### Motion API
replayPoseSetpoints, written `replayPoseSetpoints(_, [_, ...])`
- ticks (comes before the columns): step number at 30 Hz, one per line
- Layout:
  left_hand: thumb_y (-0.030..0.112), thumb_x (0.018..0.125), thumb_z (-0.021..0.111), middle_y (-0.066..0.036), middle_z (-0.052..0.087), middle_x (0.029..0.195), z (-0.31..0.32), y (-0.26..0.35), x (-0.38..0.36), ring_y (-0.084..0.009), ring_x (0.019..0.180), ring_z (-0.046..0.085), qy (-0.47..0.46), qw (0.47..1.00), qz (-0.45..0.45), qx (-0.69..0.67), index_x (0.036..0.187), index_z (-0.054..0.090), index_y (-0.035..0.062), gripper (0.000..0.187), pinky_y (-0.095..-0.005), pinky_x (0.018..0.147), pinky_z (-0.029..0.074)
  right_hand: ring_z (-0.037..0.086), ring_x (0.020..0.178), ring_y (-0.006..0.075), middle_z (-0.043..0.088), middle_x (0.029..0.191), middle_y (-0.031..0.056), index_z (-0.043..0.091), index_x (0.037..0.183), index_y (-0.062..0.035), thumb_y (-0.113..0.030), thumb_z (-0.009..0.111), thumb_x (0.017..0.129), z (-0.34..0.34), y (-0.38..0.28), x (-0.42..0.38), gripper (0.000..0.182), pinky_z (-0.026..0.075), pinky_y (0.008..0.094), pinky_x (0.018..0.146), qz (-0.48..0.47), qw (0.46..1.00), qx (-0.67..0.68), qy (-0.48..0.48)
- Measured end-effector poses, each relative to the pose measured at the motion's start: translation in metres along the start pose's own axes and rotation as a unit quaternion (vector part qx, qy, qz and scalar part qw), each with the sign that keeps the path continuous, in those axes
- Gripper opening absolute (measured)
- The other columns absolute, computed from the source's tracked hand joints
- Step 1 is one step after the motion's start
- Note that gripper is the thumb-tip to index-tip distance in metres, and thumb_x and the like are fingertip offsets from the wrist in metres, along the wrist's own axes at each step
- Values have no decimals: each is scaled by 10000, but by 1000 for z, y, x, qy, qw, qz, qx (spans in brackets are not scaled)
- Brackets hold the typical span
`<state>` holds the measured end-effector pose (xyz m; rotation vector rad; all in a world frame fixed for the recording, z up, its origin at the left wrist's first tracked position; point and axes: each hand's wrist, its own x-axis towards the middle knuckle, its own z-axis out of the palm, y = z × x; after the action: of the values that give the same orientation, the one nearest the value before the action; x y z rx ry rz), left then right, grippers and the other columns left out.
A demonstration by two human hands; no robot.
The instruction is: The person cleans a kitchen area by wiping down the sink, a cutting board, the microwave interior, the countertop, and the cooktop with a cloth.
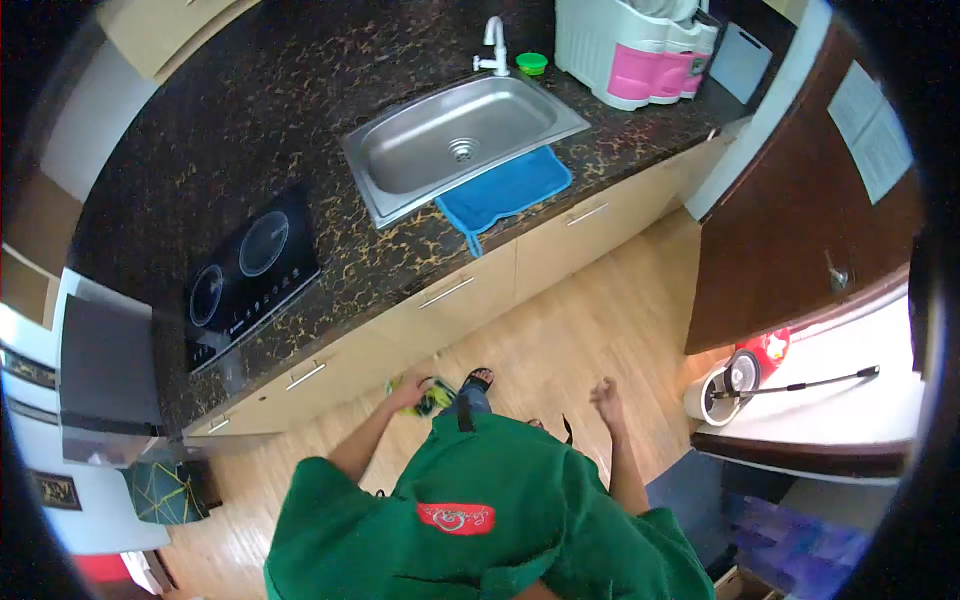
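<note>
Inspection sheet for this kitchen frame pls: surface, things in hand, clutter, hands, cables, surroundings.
Surface: dark speckled countertop; steel sink set in it, basin bare.
Things in hand: yellow-green cloth in left hand, low in front of the cabinet drawers.
Clutter: blue mat hanging over the counter edge; green lid by the white tap; pink-and-white dispenser; two-ring cooktop.
Hands: left closed on cloth; right hand open, holding nothing.
Cables: nothing seen.
Surroundings: wood floor; brown door; mop bucket.

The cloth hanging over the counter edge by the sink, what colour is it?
Blue cloth, head view.
</note>
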<state>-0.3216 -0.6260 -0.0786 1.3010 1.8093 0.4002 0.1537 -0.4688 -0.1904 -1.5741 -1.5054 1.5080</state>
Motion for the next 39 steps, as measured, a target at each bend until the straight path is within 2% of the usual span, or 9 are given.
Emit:
replayPoseSetpoints(5, [231,898,478,-183,625,938,17,39,-1,-308,905,598,104,994,-8,-12,1042,587,27,273,-376,798,453,622,740,214,631,870,158,446,1190,7,-271,543,867,-13,-3,-83,437,497,322,675,45,983,-179,-17])
replayPoseSetpoints(12, [314,926,447,-145,623,909,-1,213,81,-227,863,584,84,983,156,-43,1025,579,11,345,-342,807,434,617,845,218,601,1015,149,449,1199,-6,-133,609,825,-15,-137,-72,426,503,327,746,-95,991,-74,-55])
replayPoseSetpoints(16, [368,929,454,-46,622,965,-40,285,121,-157,870,551,195,949,159,-189,1026,586,-5,408,-311,831,414,610,859,220,592,1017,155,444,1208,-4,-120,592,836,-31,-176,-62,417,505,329,749,-140,989,-38,-16])
replayPoseSetpoints(22, [340,912,509,-41,614,969,-105,383,191,-129,836,567,182,848,221,-447,1046,574,18,355,-283,773,447,614,854,235,597,1003,166,448,1203,5,-113,576,843,-85,-157,-56,399,508,331,739,-96,994,-20,51])
replayPoseSetpoints(31, [325,937,431,-154,614,884,-138,484,495,-222,821,552,337,897,271,-97,1005,559,-59,410,-359,757,422,618,817,245,595,1004,181,445,1202,0,-123,589,836,-206,-123,12,412,499,331,707,34,976,-24,212])
replayPoseSetpoints(33, [379,912,444,-215,606,957,-127,473,580,-354,868,561,311,917,250,-15,996,571,-45,451,-401,784,422,617,796,244,597,1006,177,448,1199,-3,-129,589,839,-231,-115,24,407,497,329,701,33,962,-10,271])
replayPoseSetpoints(35, [359,888,462,-222,603,965,-99,446,659,-371,914,562,323,868,301,230,984,589,-26,416,-424,805,431,590,795,194,595,956,142,455,1190,4,-150,559,866,-250,-128,19,374,486,299,696,58,943,-10,326])
replayPoseSetpoints(38, [263,840,522,-216,607,972,-38,519,635,-364,927,570,400,785,400,251,977,609,0,309,-423,815,446,606,761,214,608,955,151,455,1205,-27,-183,551,873,-265,-97,2,378,489,321,681,144,918,-51,366])
replayPoseSetpoints(39, [173,784,572,-200,616,952,-16,532,654,-360,904,577,314,798,478,191,969,623,11,252,-408,792,458,608,762,211,610,959,151,456,1205,-31,-193,545,877,-270,-81,-1,376,489,319,679,159,914,-40,370])
